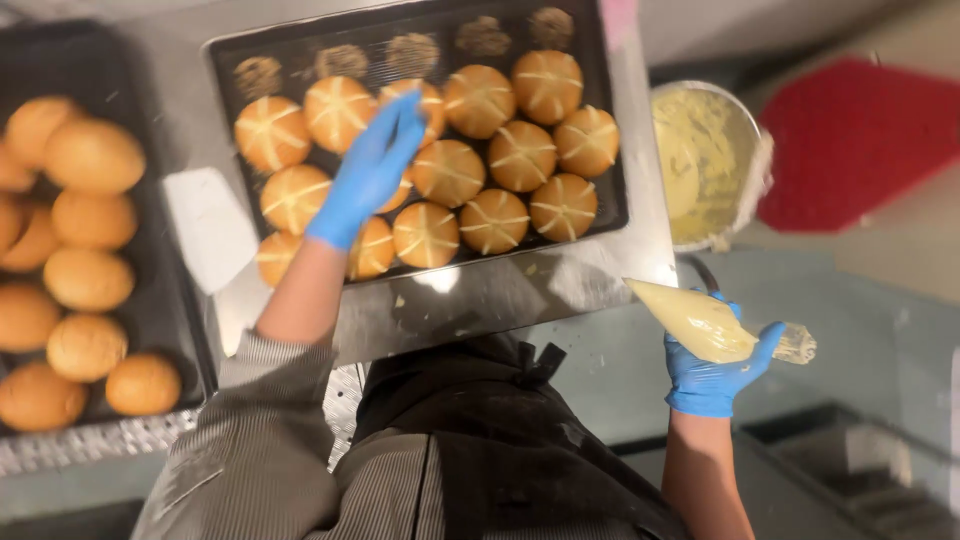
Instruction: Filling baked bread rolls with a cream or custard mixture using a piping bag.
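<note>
My left hand (368,172), in a blue glove, reaches over a dark baking tray (617,206) with fingers extended, over the buns in its left half. The tray holds several golden buns (521,155) marked with pale piped crosses. My right hand (712,370), also blue-gloved, grips a piping bag (700,320) filled with pale yellow cream, its tip pointing left toward the tray, off the table's right edge.
A second dark tray (170,320) at left carries several plain buns (92,155). A round tub of yellow cream (705,160) stands right of the crossed buns. A red mat (860,140) lies on the floor beyond. The trays rest on a steel table (480,300).
</note>
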